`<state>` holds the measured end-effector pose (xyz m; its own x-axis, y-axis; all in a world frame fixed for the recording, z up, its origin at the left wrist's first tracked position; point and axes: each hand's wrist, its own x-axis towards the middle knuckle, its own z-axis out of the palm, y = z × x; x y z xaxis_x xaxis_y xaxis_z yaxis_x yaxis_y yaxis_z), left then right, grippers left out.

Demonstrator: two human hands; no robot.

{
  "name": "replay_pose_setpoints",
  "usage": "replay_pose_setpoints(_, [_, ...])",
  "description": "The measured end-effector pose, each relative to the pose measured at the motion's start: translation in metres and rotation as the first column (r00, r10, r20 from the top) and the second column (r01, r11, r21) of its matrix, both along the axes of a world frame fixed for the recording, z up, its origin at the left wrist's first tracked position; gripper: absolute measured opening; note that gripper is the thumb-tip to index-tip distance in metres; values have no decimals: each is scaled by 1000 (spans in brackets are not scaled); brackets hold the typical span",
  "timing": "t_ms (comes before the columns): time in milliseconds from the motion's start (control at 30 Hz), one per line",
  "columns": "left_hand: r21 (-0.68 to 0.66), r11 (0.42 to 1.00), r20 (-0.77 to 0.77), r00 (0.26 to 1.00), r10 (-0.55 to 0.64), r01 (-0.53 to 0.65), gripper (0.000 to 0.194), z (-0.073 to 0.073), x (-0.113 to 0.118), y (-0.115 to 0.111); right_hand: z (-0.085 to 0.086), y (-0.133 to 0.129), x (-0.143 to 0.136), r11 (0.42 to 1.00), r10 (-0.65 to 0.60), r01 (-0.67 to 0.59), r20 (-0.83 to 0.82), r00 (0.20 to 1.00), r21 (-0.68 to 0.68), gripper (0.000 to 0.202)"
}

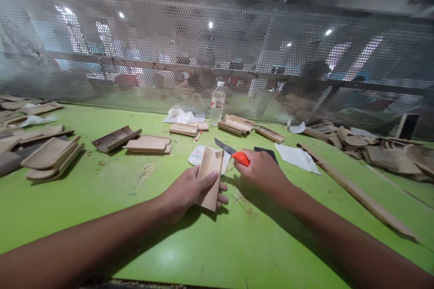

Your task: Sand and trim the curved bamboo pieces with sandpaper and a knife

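My left hand [193,189] is closed around a short curved piece of bamboo [209,167], thumb across its hollow face and fingers beneath. In my right hand [261,169] is a knife with an orange handle [240,158]. Its dark blade [224,146] points up and to the left, just beyond the bamboo piece's upper end; whether they touch I cannot tell. Behind the bamboo piece lies a printed white paper [195,155]. A flat dark object [267,153] is partly hidden by my right hand.
Bamboo pieces lie stacked at left [50,156] and heaped at right [383,149] on the green table [162,244]. A clear bottle [217,106] stands before the perforated metal screen [152,40]. A long bamboo strip [359,192] and white paper [296,158] lie to the right.
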<state>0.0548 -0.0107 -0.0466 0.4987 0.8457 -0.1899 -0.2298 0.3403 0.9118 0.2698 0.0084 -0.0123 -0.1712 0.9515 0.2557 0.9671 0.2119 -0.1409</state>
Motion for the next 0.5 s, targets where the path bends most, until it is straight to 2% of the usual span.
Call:
replay_pose_setpoints(267, [14,999,0,999,-40,40,47,-2,-3,3,-5,5,7,988,137,-138,-26,990,-65,27])
replay_pose_setpoints(500, [18,1000,-87,996,-10,12,52,2,-3,5,-5,2,5,993,106,-107,-12,994,-51,27])
